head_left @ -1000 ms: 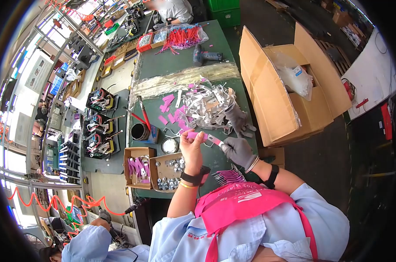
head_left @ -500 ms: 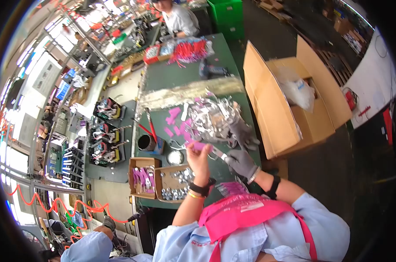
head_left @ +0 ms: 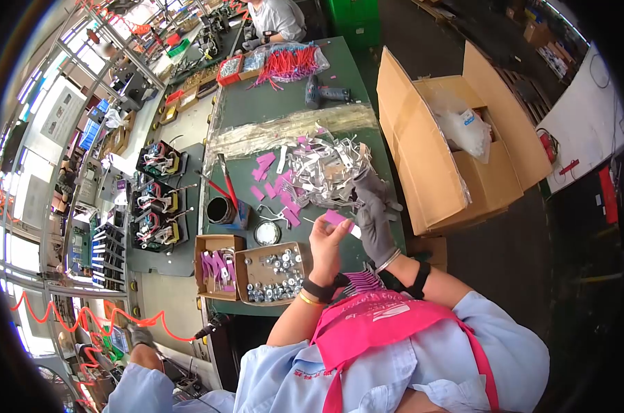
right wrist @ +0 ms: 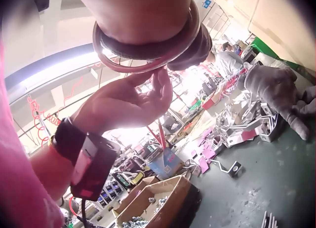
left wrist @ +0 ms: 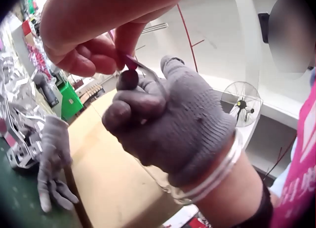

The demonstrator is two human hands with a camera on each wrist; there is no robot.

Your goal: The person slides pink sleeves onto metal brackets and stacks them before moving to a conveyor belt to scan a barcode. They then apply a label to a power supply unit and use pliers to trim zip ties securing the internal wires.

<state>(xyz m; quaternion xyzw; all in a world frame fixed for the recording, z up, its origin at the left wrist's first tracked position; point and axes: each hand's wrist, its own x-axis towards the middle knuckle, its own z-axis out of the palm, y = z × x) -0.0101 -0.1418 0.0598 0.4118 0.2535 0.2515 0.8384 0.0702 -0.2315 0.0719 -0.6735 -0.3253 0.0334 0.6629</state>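
Observation:
My bare left hand (head_left: 328,244) pinches a purple strip (head_left: 335,217) between thumb and fingers, near the front of the bench. A flat metal bracket (head_left: 355,232) shows at the strip's right end. Closely beside it, my right hand (head_left: 376,230) in a grey knit glove grips the bracket with curled fingers. In the left wrist view, the gloved fingers (left wrist: 140,102) wrap the thin metal and meet the bare fingertips; the glove hides part of the piece. Beyond the hands lies a pile of metal brackets (head_left: 329,172) with loose purple strips (head_left: 281,182) at its left.
An empty grey glove (head_left: 381,186) lies by the pile. Left are a cardboard tray of metal fasteners (head_left: 271,251), a box of purple-covered pieces (head_left: 219,241), a round tin (head_left: 267,233) and red-handled tools (head_left: 227,182). Purple-ended brackets (head_left: 363,281) line the near edge. An open carton (head_left: 422,165) stands right.
The right hand has turned more upright and come in closer to the left hand, so less bracket shows between them. The left hand has shifted slightly right and still pinches the purple strip.

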